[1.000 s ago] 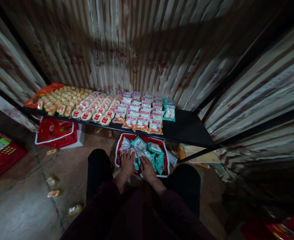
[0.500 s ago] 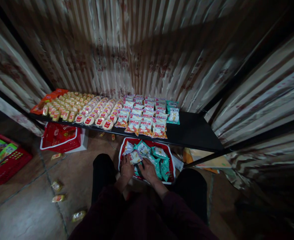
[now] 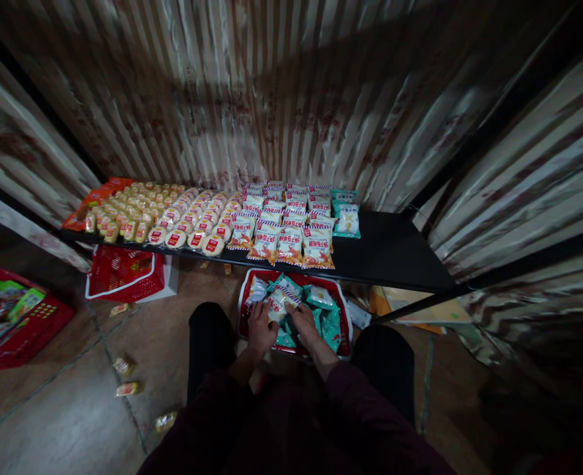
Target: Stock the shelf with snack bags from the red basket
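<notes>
Both my hands are over a red basket (image 3: 244, 323) on the floor between my knees. A white snack bag (image 3: 281, 303) with a striped edge is between them, tilted. My left hand (image 3: 261, 330) grips its left side, and my right hand (image 3: 304, 326) pinches its right side. Under and around the bag lie several teal snack bags (image 3: 331, 328) and another white bag (image 3: 257, 289) at the basket's left end. On the black shelf ahead stand rows of white and orange snack bags (image 3: 291, 243), with teal bags (image 3: 346, 219) at their right.
Round wrapped cakes (image 3: 214, 243) and small yellow wrapped cakes (image 3: 130, 227) fill the left of the shelf (image 3: 395, 257). Another red basket (image 3: 120, 274) and a filled basket (image 3: 43, 326) stand at left. Loose wrapped cakes (image 3: 129, 388) lie on the floor. Cardboard (image 3: 420, 307) lies at right.
The white snack bag has been raised and turned between my hands. My hands have moved slightly up and to the right, and the camera view has shifted a little.
</notes>
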{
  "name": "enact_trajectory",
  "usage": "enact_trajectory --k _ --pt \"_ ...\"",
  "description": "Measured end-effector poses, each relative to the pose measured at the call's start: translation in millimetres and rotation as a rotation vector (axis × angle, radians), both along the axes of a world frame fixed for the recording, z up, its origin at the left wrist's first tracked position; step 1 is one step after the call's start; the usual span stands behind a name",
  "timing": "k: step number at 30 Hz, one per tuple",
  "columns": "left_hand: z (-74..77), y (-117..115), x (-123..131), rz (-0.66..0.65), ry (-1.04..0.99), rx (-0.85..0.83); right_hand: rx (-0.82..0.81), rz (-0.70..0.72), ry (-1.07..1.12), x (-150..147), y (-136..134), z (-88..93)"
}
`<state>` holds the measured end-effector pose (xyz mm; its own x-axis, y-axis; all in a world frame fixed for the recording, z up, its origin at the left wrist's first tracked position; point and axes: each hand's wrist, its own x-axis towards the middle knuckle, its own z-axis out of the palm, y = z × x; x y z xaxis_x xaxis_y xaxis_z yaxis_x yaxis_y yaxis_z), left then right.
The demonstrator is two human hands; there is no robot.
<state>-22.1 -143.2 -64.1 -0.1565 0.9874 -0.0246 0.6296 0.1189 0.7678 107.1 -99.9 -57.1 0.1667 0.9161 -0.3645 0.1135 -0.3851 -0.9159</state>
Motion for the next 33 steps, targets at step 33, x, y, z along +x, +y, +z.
enact_trajectory --k 33 --pt "25.8 32 -36 0.281 -0.856 -0.169 -0.071 0.242 0.5 -31 0 50.5"
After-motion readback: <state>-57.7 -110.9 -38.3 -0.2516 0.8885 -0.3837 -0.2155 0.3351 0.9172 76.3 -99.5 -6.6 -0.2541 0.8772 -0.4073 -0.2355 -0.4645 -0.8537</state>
